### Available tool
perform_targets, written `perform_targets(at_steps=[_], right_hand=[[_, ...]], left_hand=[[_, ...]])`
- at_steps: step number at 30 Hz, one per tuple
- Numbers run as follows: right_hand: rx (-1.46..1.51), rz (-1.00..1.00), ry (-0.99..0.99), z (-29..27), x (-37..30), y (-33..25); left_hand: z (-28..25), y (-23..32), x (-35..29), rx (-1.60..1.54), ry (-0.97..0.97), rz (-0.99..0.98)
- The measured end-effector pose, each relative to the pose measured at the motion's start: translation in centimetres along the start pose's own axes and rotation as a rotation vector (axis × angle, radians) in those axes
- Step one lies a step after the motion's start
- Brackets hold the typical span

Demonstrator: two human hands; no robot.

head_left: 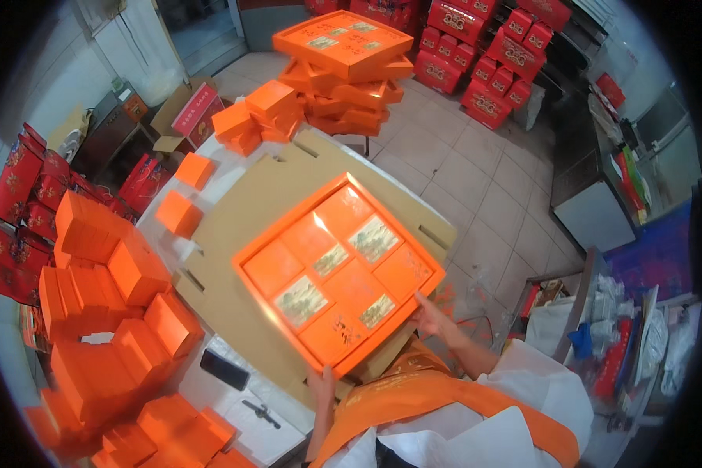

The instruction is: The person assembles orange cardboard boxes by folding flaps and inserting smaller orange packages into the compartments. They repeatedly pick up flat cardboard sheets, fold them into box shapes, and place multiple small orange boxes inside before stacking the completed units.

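Note:
A square orange gift box (292, 224), filled with smaller orange boxes (270, 261), is tilted in front of me. Several of the pieces inside carry landscape pictures (373, 239), and others have dark lettering. My left hand (322, 384) grips its near corner, with the fingers partly hidden beneath. On the near right edge, my right hand (430, 317) holds the rim with its thumb on the side. Beneath the gift box lies a brown cardboard sheet (226, 242) with slots, spread over the white-covered table (277, 444). Whether the box touches the cardboard I cannot tell.
Many small orange boxes (93, 304) are piled at the left. A phone (225, 369) and a black tool (261, 413) lie nearby. Stacked large orange boxes (343, 43) stand beyond the table. Red gift bags (487, 93) line the back; a cluttered shelf (593, 312) is at right.

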State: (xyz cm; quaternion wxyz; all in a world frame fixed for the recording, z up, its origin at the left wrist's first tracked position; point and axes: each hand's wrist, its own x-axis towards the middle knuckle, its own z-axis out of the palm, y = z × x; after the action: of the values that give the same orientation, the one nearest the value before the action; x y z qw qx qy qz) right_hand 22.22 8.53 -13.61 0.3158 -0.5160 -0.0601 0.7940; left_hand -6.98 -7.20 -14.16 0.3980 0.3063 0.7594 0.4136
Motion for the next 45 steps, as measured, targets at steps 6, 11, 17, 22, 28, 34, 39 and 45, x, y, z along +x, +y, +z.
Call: perform_targets(at_steps=[6, 11, 17, 22, 28, 34, 39, 45], right_hand=[[-0.114, 0.145, -0.054, -2.4, -0.6, -5.2], [-0.132, 0.105, -0.010, -3.3, -1.7, -10.0], [-0.016, -0.015, -0.084, -2.7, -3.6, -16.5], [0.032, -0.158, -0.114, -1.3, -1.8, -25.8], [-0.077, -0.328, -0.221, 3.0, 4.6, -44.5], [-0.154, -0.428, -0.421, 10.7, 13.9, -66.2], [-0.137, -0.359, -0.491, 18.2, 21.1, -77.2], [-0.268, -0.197, -0.290, 21.8, 29.7, -78.7]], left_hand=[[4.7, 3.1, -4.5, -0.625, 0.111, -0.455], [10.1, 9.0, -9.0, -0.496, 0.250, -0.256], [13.7, 17.0, -6.7, -0.459, 0.345, -0.354], [17.7, 22.2, 0.4, -0.549, 0.268, -0.030], [25.2, 34.6, 15.1, -0.513, 0.140, 0.106], [33.3, 50.7, 32.8, -0.635, 0.109, 0.349], [34.9, 59.5, 46.0, -0.587, 0.145, 0.258], [31.7, 61.7, 56.4, -0.460, 0.130, 0.275]])
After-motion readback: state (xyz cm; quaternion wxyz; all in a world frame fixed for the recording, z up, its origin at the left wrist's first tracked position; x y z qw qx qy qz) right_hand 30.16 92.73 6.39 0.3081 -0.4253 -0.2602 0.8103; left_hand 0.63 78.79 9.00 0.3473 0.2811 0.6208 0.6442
